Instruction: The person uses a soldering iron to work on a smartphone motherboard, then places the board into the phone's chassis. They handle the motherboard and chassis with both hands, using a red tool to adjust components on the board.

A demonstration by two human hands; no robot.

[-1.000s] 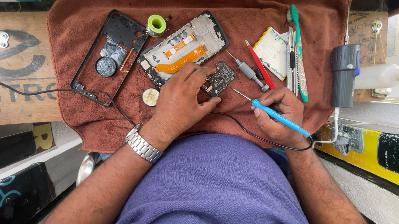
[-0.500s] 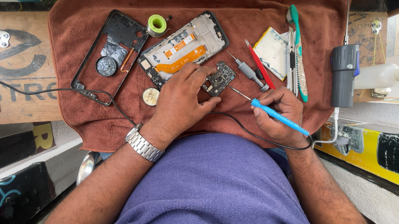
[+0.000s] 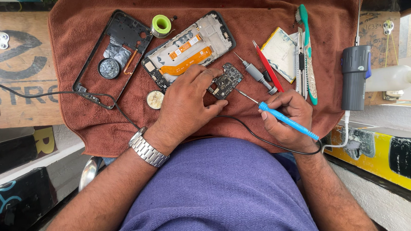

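The left hand (image 3: pixel 185 102) lies flat on the brown cloth (image 3: pixel 77 41), its fingertips pressing the near edge of the small circuit board (image 3: pixel 225 80), holding it still rather than gripping. The board lies just up and right of those fingertips, its long axis slanting away. The right hand (image 3: pixel 288 117) is clenched pen-fashion around the blue soldering iron (image 3: pixel 286 119), whose tip points left at the board, just short of it. Left of the board lies the opened phone (image 3: pixel 190 50).

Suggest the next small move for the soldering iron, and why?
Probably ease the soldering iron tip left onto the small circuit board: the left hand pins the board on the brown cloth, while the right hand holds the tip just short of it.
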